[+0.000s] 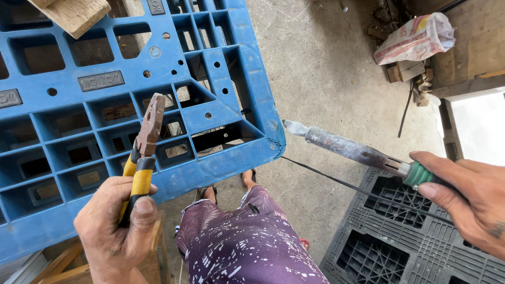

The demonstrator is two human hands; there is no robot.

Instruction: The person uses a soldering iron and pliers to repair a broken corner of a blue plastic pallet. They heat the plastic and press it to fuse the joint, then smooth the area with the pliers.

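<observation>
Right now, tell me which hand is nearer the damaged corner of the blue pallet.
Left. The left hand, holding pliers, lies just below the blue pallet, left of its broken corner. The right hand, holding a soldering iron, is farther right.

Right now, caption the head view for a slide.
Left hand holds pliers; right hand holds soldering iron beside blue pallet.

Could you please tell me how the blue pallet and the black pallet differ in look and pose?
The blue pallet is propped up and has large square openings; the black pallet lies flat on the floor with a finer grid. The blue pallet is cracked at its corner; the black pallet shows no damage. Both are plastic.
</observation>
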